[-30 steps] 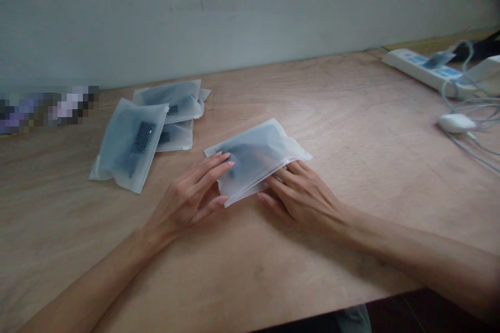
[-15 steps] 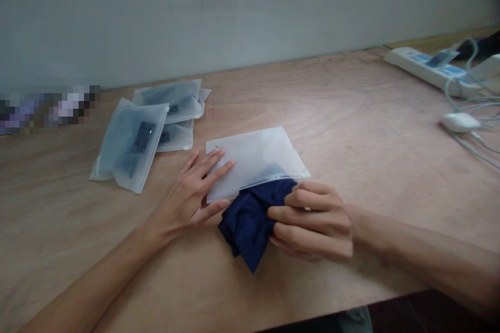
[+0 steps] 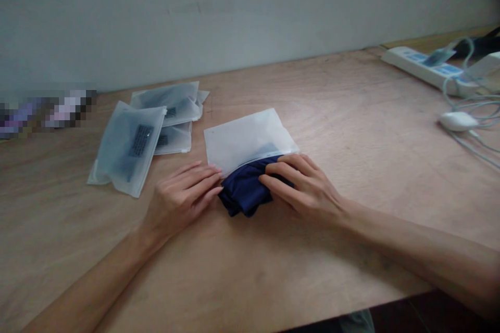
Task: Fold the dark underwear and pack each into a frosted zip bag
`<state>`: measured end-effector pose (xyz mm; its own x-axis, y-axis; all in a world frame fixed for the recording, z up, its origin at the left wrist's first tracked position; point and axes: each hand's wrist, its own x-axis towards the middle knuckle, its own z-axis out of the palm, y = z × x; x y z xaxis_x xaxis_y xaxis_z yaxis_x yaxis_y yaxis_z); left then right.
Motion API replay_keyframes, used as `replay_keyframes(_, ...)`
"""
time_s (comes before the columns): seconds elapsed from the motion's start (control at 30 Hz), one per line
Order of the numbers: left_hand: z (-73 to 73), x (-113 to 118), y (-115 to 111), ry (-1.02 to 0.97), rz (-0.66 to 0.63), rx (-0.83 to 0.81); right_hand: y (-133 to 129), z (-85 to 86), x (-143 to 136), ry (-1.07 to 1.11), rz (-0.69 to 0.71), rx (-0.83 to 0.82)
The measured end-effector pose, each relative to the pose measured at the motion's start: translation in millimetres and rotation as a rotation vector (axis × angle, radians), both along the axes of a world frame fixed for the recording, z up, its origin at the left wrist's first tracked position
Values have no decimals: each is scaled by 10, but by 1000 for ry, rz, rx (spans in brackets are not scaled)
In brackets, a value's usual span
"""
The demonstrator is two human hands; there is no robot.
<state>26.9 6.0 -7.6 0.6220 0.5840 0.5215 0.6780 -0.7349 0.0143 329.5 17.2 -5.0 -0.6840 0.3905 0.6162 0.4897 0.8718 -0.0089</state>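
In the head view, a frosted white zip pouch [image 3: 246,138] lies flat on the table with its mouth towards me. A folded piece of navy cloth [image 3: 246,187] is partly inside; a dark patch shows through the plastic, while the rest bunches outside the mouth. My left hand [image 3: 183,192] has its fingers together, pinching the near left corner of the pouch beside the cloth. Curled over the right side of the cloth, my right hand [image 3: 304,182] grips it at the pouch's mouth; its thumb is hidden.
Several filled frosted zip pouches [image 3: 127,148] with black printed labels lie overlapping at the back left. A white power strip [image 3: 425,67] with cables and a white charger [image 3: 458,121] is on the right. A wall closes off the back of the wooden table [image 3: 234,276].
My right hand has moved forward and left, pushing the cloth closer to the pouch. The pouch has shifted slightly away. My left hand has drawn back from the pouch's top to its near corner.
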Motion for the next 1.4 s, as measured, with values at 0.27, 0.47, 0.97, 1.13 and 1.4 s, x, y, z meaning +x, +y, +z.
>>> replay_keyframes(0.27, -43, -6, -16, 105, 90, -215, -104, 98, -42, -43, 354, -93)
replay_keyframes(0.47, -63, 8, -1, 22, 180, -230, -108, 28, -51, 69, 164, -87)
replay_keyframes(0.97, -30, 0, 8, -17, 280, -314, -88, 106, -32, 411, 150, -473)
replay_keyframes(1.13, 92, 4, -107, -183, -24, -91, 76, 74, 3, 822, -101, -891)
replay_keyframes(1.4, 51, 100, -98, 33, -413, -223, 161, 54, 85, 383, -488, -371)
